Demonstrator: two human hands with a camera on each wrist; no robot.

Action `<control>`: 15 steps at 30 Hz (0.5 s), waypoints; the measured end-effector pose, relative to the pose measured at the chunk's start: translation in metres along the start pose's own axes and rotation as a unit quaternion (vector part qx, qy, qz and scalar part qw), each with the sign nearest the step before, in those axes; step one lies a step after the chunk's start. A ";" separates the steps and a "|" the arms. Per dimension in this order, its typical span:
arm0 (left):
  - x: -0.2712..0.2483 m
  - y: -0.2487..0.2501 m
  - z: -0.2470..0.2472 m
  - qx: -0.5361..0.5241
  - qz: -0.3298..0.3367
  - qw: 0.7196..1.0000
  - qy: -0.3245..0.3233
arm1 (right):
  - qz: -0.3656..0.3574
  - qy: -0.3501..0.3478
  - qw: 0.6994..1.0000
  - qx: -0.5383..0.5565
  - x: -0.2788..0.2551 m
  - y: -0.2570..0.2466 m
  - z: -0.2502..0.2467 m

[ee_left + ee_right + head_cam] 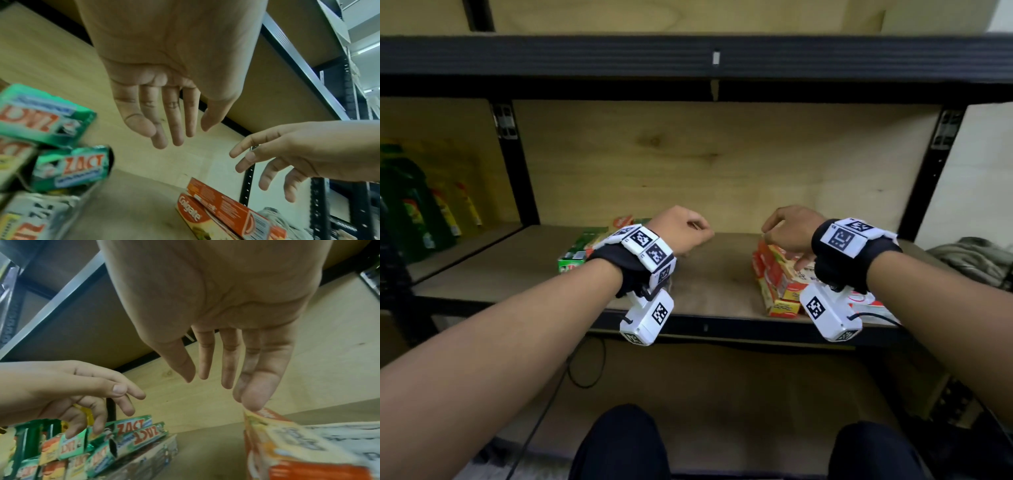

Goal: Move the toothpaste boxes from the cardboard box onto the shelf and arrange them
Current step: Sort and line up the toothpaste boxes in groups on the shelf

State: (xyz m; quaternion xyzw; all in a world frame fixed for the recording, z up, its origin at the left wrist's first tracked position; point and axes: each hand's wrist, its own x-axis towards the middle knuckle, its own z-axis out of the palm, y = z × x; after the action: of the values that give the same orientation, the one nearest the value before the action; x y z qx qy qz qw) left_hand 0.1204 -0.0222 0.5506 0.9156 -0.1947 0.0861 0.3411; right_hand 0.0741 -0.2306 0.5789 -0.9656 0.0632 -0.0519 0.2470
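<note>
Over the wooden shelf – left hand and right hand, both empty, fingers loose and slightly spread, hovering between two groups of toothpaste boxes. To the left, the green Zact boxes, stacked flat with some ends askew – probably just set down and awaiting squaring. To the right, the red Colgate boxes, piled lengthwise toward the shelf's front edge; little finger of the right hand apparently brushing the top box, likely to nudge it into line. Brands kept apart, seemingly to sort by kind. At least four Zact boxes countable from the right wrist, at least four Colgate from the head view; exact totals hidden by overlap and blur. Cardboard box not in sight. Green detergent bottles in the neighbouring bay.
</note>
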 end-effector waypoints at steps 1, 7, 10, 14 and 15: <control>0.002 0.004 0.009 -0.006 0.005 1.000 -0.007 | 0.008 -0.002 1.000 -0.016 -0.001 0.007 -0.002; 0.017 0.007 0.051 0.013 0.025 0.998 -0.053 | 0.043 -0.052 0.992 -0.107 0.006 0.040 0.002; 0.029 0.001 0.069 0.026 0.032 0.997 -0.071 | 0.053 -0.071 0.988 -0.126 0.015 0.054 0.011; 0.045 -0.006 0.088 0.026 0.028 0.994 -0.103 | 0.076 -0.066 0.991 -0.084 0.033 0.069 0.027; 0.048 -0.007 0.093 0.029 0.029 0.993 -0.109 | 0.080 -0.062 0.992 -0.075 0.037 0.071 0.030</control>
State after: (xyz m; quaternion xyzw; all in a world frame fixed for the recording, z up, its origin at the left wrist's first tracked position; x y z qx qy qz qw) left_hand 0.1697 -0.0928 0.4905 0.9229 -0.2549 0.0007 0.2886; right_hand 0.1073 -0.2834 0.5208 -0.9745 0.1283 0.0328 0.1811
